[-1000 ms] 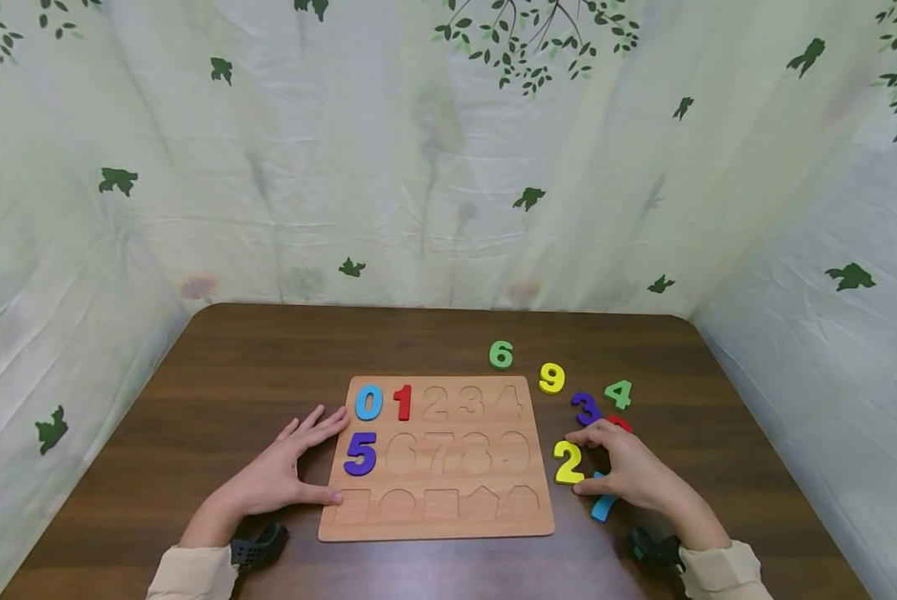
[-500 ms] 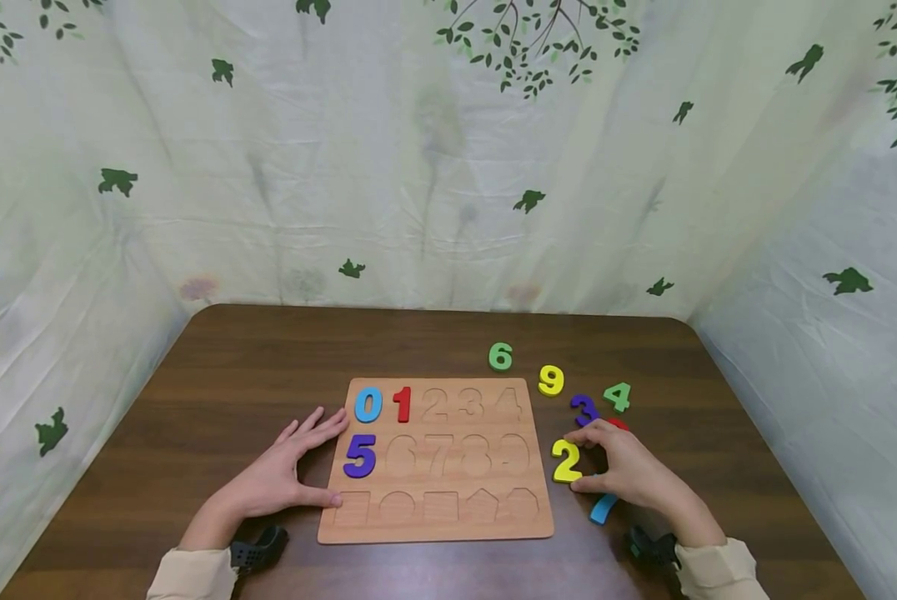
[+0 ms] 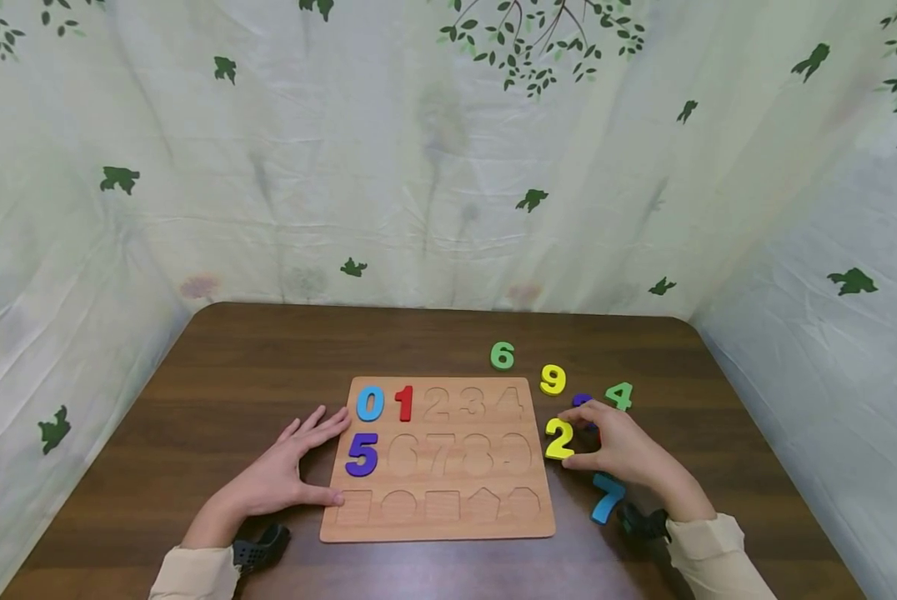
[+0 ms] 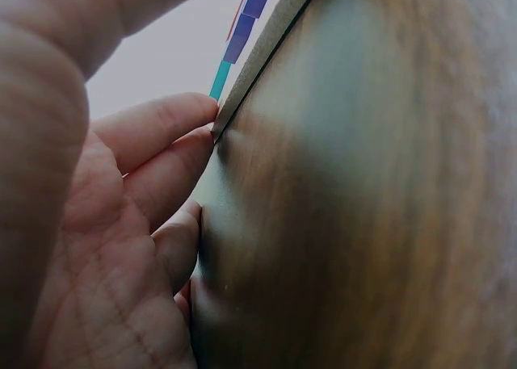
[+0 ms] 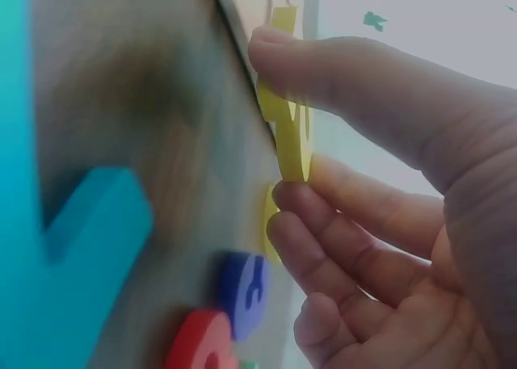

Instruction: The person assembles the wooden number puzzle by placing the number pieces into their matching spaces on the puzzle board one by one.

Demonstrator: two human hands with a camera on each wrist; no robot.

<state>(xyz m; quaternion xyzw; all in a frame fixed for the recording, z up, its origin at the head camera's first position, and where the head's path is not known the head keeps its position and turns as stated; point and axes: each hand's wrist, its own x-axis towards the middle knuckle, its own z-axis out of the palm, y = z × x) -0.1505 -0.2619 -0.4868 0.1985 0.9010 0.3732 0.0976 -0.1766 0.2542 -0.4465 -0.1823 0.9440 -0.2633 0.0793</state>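
Observation:
My right hand pinches a yellow number 2 between thumb and fingertips, just off the right edge of the wooden number board. In the right wrist view, the thumb presses one side of the yellow 2 and fingers meet its far end; it stands clear of the tabletop. My left hand lies spread at the board's left edge, thumb on its lower corner and fingertips against its side. Seated in the board are a blue 0, a red 1 and a purple 5.
Beyond the board lies a green 6, with a yellow 9 and a green 4 to its right. A purple 3 and red piece are partly behind my right hand. Nearer sits a blue 7.
My right hand has picked up the yellow 2 and carried it a little up and left towards the board. The blue 7 shows more fully now. My left hand stays put.

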